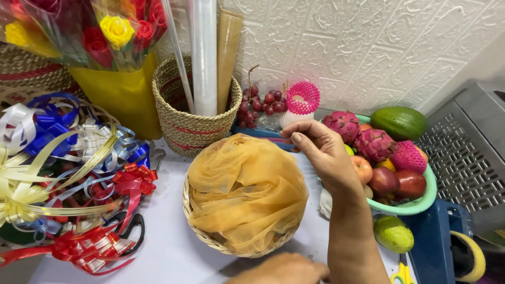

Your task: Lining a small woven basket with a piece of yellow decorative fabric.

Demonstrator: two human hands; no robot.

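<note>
A round wicker basket (195,223) sits in the middle of the white table, covered with bunched yellow-orange netting (244,189). My right hand (322,152) hovers at the basket's far right edge, fingers curled loosely just past the netting; whether it pinches the fabric is unclear. My left hand (281,269) lies at the bottom of the view, just in front of the basket's near rim, only its back showing.
A green bowl (415,208) of apples, dragon fruit and an avocado stands at the right. Ribbon bows (68,173) and black scissors (134,231) lie at the left. A woven basket (189,123) with rolls, grapes (260,105) and a flower bouquet (105,37) stand behind.
</note>
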